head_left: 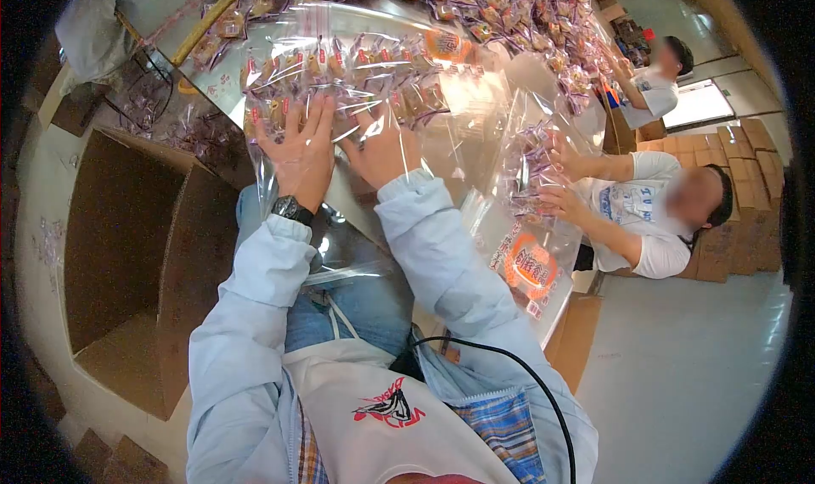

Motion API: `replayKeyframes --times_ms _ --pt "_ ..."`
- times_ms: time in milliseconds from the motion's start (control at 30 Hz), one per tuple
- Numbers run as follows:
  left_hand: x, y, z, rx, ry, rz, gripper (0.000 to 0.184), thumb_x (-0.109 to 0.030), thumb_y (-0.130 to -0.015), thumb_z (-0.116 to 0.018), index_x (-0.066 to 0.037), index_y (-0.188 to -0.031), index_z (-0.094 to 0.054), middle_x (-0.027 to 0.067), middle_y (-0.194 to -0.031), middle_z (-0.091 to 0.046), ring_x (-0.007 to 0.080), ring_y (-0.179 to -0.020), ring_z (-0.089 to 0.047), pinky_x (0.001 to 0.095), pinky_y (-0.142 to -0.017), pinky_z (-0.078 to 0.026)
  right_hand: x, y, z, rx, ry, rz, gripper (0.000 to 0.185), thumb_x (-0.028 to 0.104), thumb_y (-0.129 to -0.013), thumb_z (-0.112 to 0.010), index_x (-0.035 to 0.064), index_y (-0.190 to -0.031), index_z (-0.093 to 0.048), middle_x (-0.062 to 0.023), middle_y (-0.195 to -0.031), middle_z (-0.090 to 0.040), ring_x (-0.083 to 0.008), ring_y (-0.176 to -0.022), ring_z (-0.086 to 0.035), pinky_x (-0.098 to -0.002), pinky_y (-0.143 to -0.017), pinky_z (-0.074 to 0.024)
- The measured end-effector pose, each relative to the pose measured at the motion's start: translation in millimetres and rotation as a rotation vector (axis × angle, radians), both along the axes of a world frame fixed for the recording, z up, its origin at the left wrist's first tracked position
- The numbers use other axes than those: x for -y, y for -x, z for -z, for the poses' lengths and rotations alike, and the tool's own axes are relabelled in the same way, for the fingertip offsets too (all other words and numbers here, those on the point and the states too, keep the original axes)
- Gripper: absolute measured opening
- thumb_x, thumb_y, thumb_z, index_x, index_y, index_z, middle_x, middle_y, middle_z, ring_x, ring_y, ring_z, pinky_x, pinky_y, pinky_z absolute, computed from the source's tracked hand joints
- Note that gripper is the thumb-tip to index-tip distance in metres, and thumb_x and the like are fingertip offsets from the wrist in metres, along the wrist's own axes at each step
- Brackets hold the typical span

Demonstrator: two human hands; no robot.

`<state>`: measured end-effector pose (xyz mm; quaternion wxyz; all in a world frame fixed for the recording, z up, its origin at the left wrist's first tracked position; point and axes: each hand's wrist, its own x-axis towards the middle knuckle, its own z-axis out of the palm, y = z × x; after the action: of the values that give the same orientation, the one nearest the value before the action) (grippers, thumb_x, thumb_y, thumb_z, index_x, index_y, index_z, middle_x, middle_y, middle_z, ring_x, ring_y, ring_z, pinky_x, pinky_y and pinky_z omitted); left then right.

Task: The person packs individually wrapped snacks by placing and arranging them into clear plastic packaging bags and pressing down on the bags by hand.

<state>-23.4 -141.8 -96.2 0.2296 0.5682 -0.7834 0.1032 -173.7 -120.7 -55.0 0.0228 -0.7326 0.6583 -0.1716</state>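
A large clear plastic bag [458, 136] lies on the table, holding rows of small individually wrapped pastries [297, 64] with red marks. My left hand [304, 157], with a dark watch at the wrist, lies with fingers stretched over the near row. Beside it, my right hand [389, 151] rests on the same row, fingers apart and fingertips partly obscured by glare. Clear film passes over both hands, which appear to be inside the bag. An orange printed label [448, 46] shows near the bag's far right corner.
A heap of wrapped pastries [501, 8] covers the far table. At right, a co-worker's hands [560, 195] hold another clear bag [526, 157]; a second co-worker [654, 89] is behind. An open cardboard box [127, 263] stands at left. Stacked cartons [722, 229] are at right.
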Motion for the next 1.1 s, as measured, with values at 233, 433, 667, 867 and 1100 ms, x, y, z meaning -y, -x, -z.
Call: replayKeyframes --times_ms 233,433,667,867,1100 --pt "2 2 -2 -0.041 -0.014 0.005 0.053 -0.018 -0.091 -0.061 -0.023 -0.144 -0.057 -0.0058 -0.146 -0.06 0.0186 -0.134 -0.052 0.0715 -0.114 -0.017 9 27 7 -0.028 0.023 -0.172 0.07 0.007 -0.081 -0.067 0.0094 -0.147 -0.045 -0.0124 -0.141 -0.056 -0.0386 -0.075 -0.071 -0.0471 -0.065 -0.0589" --pt "2 -5 3 -0.039 0.003 0.011 0.061 -0.02 -0.088 -0.065 -0.025 -0.148 -0.054 -0.006 -0.147 -0.06 0.0195 -0.134 -0.051 0.0656 -0.119 -0.012 19 30 40 0.021 0.073 -0.204 0.074 0.014 -0.086 -0.069 0.02 -0.153 -0.039 -0.0118 -0.141 -0.061 -0.0381 -0.074 -0.072 -0.0476 -0.063 -0.0591" --pt "-2 -11 -5 -0.187 0.004 0.045 0.055 -0.023 -0.088 -0.067 -0.025 -0.143 -0.06 -0.0052 -0.145 -0.062 0.0231 -0.132 -0.053 0.0631 -0.12 -0.01 21 9 32 -0.16 0.163 -0.137 0.057 0.024 -0.095 -0.062 0.0209 -0.151 -0.049 -0.0111 -0.143 -0.062 -0.0331 -0.094 -0.075 -0.0435 -0.076 -0.062" --pt "-1 -2 -11 0.089 -0.045 -0.026 0.073 -0.029 -0.089 -0.069 -0.031 -0.156 -0.041 0.0 -0.149 -0.055 0.0279 -0.136 -0.049 0.0793 -0.112 -0.012 20 1 -14 -0.253 -0.215 -0.137 0.072 0.023 -0.09 -0.064 0.0226 -0.157 -0.04 -0.0104 -0.145 -0.061 -0.0331 -0.099 -0.075 -0.045 -0.081 -0.0611" --pt "-1 8 -14 -0.023 -0.087 -0.001 0.084 -0.039 -0.081 -0.077 -0.033 -0.157 -0.04 0.0053 -0.153 -0.048 0.0333 -0.142 -0.044 0.0858 -0.109 -0.007 22 7 -10 -0.278 -0.143 -0.066 0.091 0.012 -0.084 -0.066 0.0181 -0.163 -0.021 -0.0184 -0.096 -0.075 -0.0364 -0.076 -0.074 -0.0443 -0.063 -0.0601"
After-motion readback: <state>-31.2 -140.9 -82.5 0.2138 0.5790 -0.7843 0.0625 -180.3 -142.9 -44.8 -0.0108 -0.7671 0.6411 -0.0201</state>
